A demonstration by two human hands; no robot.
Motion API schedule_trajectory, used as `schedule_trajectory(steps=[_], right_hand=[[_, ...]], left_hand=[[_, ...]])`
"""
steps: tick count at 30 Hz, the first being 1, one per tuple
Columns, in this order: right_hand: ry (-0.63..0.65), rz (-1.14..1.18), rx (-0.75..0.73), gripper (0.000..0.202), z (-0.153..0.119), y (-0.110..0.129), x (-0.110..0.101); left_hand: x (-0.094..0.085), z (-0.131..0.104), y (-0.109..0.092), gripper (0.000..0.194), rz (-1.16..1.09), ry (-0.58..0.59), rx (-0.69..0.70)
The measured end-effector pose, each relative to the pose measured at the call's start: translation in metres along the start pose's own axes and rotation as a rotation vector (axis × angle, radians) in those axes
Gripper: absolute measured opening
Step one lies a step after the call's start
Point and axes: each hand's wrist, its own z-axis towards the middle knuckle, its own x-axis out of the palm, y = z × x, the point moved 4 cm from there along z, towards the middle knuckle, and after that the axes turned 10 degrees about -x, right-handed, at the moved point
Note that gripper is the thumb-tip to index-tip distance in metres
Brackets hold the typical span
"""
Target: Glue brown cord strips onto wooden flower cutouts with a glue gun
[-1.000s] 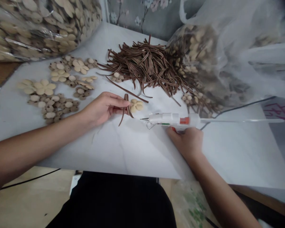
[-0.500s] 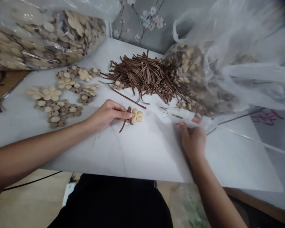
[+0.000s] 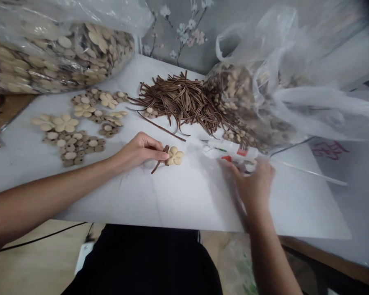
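Observation:
Between the thumb and fingers of my left hand [image 3: 143, 150] are a looped brown strip [image 3: 155, 166] and a pale five-petal flower piece [image 3: 175, 156], which sticks out past the thumb tip. A white glue gun [image 3: 230, 146] with an orange-red trigger [image 3: 226, 158] lies on the table, its nozzle toward the left. My right hand [image 3: 254, 182] is at its handle, fingers spread apart around it. Part of the handle shows between them; how firmly they touch it is hard to see.
Behind my left hand lies a heap of brown strips [image 3: 181, 100]. Flower pieces [image 3: 65, 122] and round-petalled pieces [image 3: 70, 149] are spread at left. Filled plastic bags stand at back left [image 3: 64, 61] and right [image 3: 242, 88]. A glue stick [image 3: 313, 171] trails behind the gun.
My right hand has moved up along the glue gun and its fingers have spread around the handle. My left hand keeps its hold on the strip and flower. The view has shifted slightly.

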Motion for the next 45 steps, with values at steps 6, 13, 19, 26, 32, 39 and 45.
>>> schedule_trajectory(steps=[6,13,19,26,32,39,45], right_hand=[[-0.13,0.265,0.256,0.036,-0.055,0.027,-0.024],[0.599,0.935,0.058,0.032,-0.002,0.114,0.004],[0.854,1.156,0.076,0.026,0.021,0.136,0.035],[0.666,1.27,0.25,0.027,0.013,0.13,0.052],[0.496,1.34,0.369,0.033,0.014,0.124,0.059],[0.508,1.387,0.386,0.031,0.01,0.127,0.066],[0.47,1.369,0.33,0.026,0.006,0.127,0.069]], left_hand=[[0.004,-0.011,-0.013,0.014,0.12,0.052,0.026],[0.016,-0.021,-0.016,0.017,0.294,0.191,0.055],[0.015,-0.018,-0.014,0.017,0.313,0.222,0.02],[0.003,-0.01,-0.005,0.021,0.375,0.174,-0.057],[0.0,-0.011,-0.012,0.023,0.555,0.094,-0.052],[0.017,-0.019,-0.005,0.027,0.615,0.21,-0.166],[0.016,-0.019,-0.001,0.032,0.652,0.195,-0.138]])
